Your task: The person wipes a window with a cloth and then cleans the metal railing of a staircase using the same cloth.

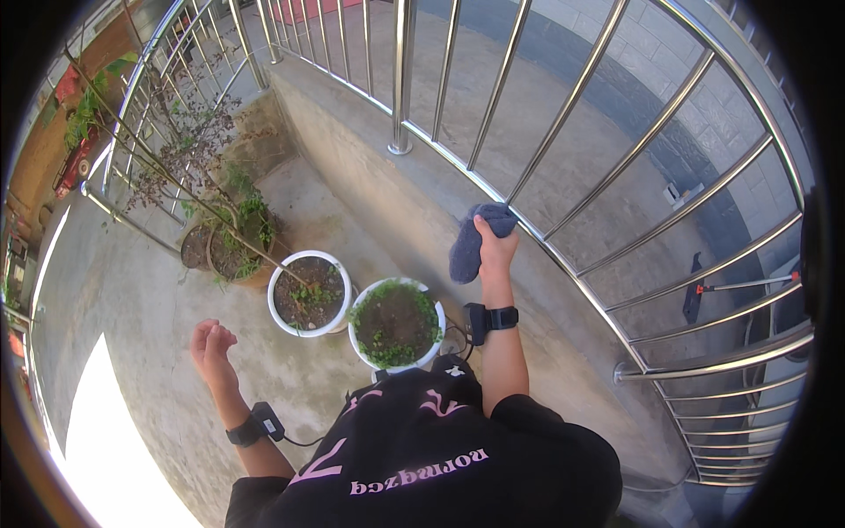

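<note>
My right hand point(496, 249) grips a folded blue-grey cloth point(466, 254). The cloth's upper end meets the bottom rail point(484, 187) of a stainless steel railing, at the foot of one of its upright bars point(568, 105); its other end hangs over the side of the low concrete wall point(370, 158). Away to the left, my left hand point(212, 353) hovers above the concrete floor with loosely curled fingers and nothing visible in it. Between the hands, lower down, stand two white-rimmed plant pots, one with a thin stem point(310, 330) and one with low green growth point(397, 364).
Brown pots point(241, 254) with a leafy, partly dried shrub point(191, 152) stand at the left, near another railing. Beyond the bars at right lies a floor squeegee or broom point(693, 290) with a pole. Cables run from the bands on both my wrists.
</note>
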`<state>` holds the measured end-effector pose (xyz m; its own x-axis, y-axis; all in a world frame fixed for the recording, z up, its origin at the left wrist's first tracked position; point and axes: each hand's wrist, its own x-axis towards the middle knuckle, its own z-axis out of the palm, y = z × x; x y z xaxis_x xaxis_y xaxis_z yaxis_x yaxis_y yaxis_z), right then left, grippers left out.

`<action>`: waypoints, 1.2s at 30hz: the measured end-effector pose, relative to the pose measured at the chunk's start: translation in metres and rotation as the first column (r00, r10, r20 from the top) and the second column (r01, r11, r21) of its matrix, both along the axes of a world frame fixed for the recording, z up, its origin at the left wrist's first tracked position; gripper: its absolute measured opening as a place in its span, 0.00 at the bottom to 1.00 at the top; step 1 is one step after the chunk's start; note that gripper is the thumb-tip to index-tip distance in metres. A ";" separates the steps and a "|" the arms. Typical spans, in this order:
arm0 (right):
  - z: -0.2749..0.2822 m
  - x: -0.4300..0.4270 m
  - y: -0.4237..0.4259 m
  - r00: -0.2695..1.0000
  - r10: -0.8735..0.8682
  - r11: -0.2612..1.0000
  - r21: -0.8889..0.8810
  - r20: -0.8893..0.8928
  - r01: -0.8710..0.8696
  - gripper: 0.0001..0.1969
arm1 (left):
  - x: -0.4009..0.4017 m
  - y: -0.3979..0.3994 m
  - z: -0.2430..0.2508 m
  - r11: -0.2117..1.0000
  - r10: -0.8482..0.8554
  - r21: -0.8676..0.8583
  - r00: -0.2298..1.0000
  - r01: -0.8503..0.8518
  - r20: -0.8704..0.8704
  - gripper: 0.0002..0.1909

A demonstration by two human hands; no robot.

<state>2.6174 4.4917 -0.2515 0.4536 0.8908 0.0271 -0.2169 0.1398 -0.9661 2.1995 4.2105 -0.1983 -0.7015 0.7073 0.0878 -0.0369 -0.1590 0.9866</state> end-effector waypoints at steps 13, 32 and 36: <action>0.333 -0.009 0.197 0.685 -0.619 0.703 0.659 0.383 0.267 0.31 | -0.026 -0.009 0.001 0.971 0.237 0.041 0.971 -0.238 0.015 0.05; 0.093 -0.023 0.215 0.641 -0.533 0.827 0.499 0.552 0.258 0.21 | 0.002 0.062 0.026 0.979 0.200 -0.024 0.977 -0.202 -0.074 0.06; -0.027 -0.027 0.198 0.656 -0.318 0.946 0.268 0.684 0.179 0.21 | 0.004 0.065 0.025 0.983 0.182 0.011 0.981 -0.182 -0.071 0.06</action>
